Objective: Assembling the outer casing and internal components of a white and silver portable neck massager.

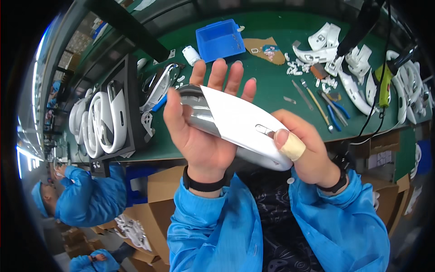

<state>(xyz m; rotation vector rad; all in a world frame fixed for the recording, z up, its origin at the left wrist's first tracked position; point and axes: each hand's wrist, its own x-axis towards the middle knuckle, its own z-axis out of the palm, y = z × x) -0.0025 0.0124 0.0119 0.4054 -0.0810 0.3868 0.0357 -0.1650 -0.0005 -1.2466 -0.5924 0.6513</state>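
Note:
A long, curved white plastic shell (pixel 240 113) with a shiny, mirror-like grey end and a small oval slot is held over the table's near edge. My right hand (pixel 303 147) grips its lower right end, with the thumb, wrapped in tan tape, pressed on top near the slot. Under the shiny end lies my left hand (pixel 204 136), palm up and fingers spread. Its thumb is beside that end, and the shell rests across the palm without the fingers curling round it. The shell's underside is mostly hidden.
On the green table (pixel 272 86) are a blue bin (pixel 219 41), a white bottle (pixel 190 55), pliers (pixel 334 111) and a green-yellow power tool (pixel 384 86). White curved parts stand in a black rack (pixel 129 109) at left. Cardboard boxes (pixel 158 204) sit below; a co-worker (pixel 86 195) is at left.

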